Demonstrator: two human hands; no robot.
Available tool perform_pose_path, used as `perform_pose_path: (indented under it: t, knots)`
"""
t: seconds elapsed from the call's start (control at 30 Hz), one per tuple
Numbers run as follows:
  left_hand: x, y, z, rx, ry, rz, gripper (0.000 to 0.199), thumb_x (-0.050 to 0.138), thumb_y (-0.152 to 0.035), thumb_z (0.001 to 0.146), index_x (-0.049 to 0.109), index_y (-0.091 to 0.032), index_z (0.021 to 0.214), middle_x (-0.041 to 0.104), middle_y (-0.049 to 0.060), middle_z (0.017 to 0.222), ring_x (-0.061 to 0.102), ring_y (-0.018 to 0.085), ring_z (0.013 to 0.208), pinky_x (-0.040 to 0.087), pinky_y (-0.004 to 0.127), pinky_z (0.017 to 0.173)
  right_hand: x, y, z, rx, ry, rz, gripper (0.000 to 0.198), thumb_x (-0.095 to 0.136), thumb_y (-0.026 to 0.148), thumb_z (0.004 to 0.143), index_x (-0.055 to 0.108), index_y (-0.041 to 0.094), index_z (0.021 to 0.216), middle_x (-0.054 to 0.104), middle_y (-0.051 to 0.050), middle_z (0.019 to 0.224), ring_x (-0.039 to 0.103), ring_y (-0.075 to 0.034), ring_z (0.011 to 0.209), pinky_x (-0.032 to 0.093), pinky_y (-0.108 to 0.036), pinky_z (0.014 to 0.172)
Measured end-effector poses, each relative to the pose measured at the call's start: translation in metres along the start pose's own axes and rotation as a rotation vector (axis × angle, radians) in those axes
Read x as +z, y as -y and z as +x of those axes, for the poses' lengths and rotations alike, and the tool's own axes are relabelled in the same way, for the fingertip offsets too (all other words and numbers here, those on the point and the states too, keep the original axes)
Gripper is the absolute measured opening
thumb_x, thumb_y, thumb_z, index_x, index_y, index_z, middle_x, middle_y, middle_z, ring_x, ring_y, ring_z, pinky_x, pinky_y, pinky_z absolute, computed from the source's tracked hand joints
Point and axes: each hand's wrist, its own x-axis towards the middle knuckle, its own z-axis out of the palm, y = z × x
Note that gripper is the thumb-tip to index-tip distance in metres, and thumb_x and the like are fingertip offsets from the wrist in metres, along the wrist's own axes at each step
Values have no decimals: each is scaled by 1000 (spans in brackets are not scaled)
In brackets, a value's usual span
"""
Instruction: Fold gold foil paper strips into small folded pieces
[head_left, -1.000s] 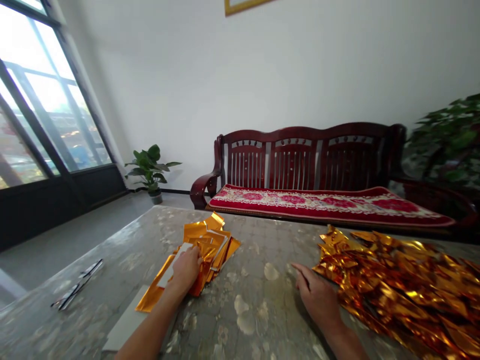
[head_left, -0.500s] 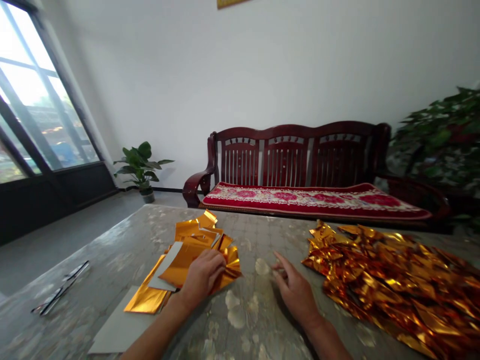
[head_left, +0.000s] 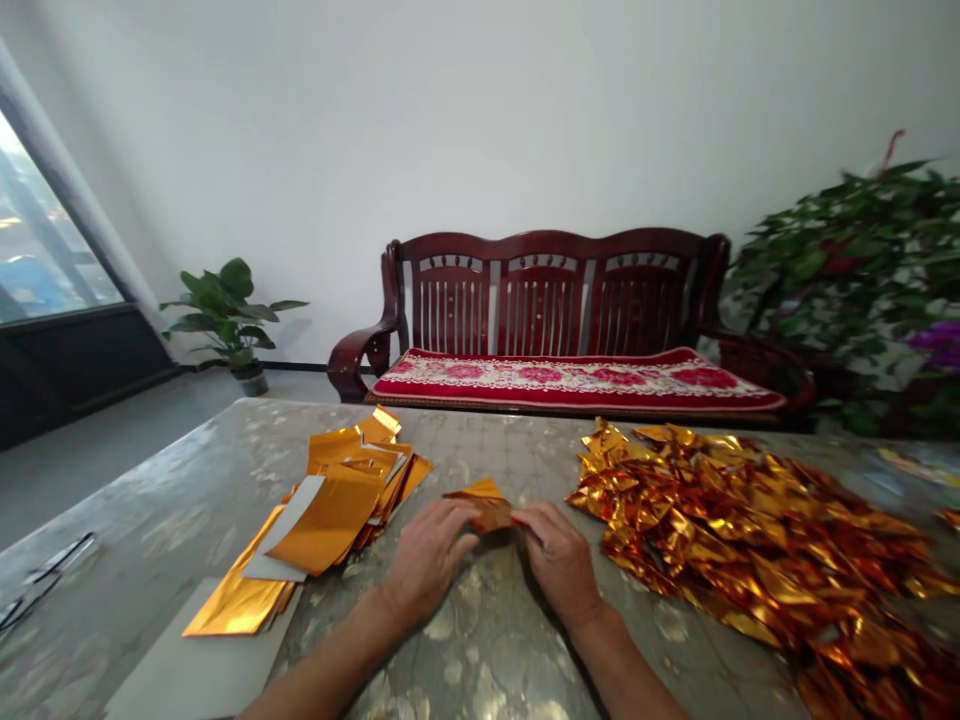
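A single sheet of gold foil paper [head_left: 489, 506], bent over itself, is held between my two hands above the middle of the table. My left hand [head_left: 433, 550] grips its left side, fingers curled over the edge. On the right, my right hand [head_left: 559, 560] pinches the other corner between thumb and fingertips. Left of my hands lies a loose stack of flat gold foil sheets [head_left: 330, 520], some with their grey backs up. To the right spreads a large heap of folded gold foil pieces [head_left: 720, 520].
A grey board [head_left: 202, 660] lies under the stack on the patterned tablecloth [head_left: 480, 640]. Eyeglasses [head_left: 49, 580] rest at the far left. Past the table stand a wooden bench [head_left: 540, 310] with a red cover, a potted plant [head_left: 232, 320] and a leafy plant [head_left: 862, 260].
My left hand has drawn a gold foil sheet off the stack to the right. My right hand has closed on its other side. The view has turned right.
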Motion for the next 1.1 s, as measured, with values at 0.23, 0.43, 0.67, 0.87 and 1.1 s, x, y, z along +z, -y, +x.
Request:
perform_pose_path:
  t: [0.23,0.43,0.67,0.87,1.1]
  knots:
    - [22,-4,-8,-67,-7,59,20,54,-31,95,67,-26,109,64,5,106,59,20,98,48,32,87,-4,16,2,-69,151,-349,10,62,21,90,72,25,87,65,-3,81,54,-20,83,36,-31,72]
    - [29,10,-9,-117,85,66,22,50,-29,97,71,-25,94,67,3,87,59,19,89,45,29,81,-5,13,2,-40,292,-262,10,63,28,91,72,28,88,65,-1,82,53,-18,85,36,-30,73]
    - [26,15,-3,-231,129,-48,23,52,-31,95,69,-22,82,65,2,83,60,18,87,44,29,79,-7,5,3,94,403,-154,23,53,30,96,72,25,83,66,0,83,56,-17,87,40,-28,76]
    - [24,17,3,-293,144,-21,22,55,-31,93,68,-20,80,66,3,84,61,20,87,44,30,80,-7,8,6,244,390,-202,22,54,28,92,71,25,78,68,-1,83,59,-18,87,40,-28,74]
    - [25,17,7,-388,163,92,22,58,-34,91,66,-19,76,66,2,82,61,20,84,41,28,73,-6,12,8,315,389,-258,13,59,25,86,68,24,77,69,0,83,60,-17,84,37,-28,72]
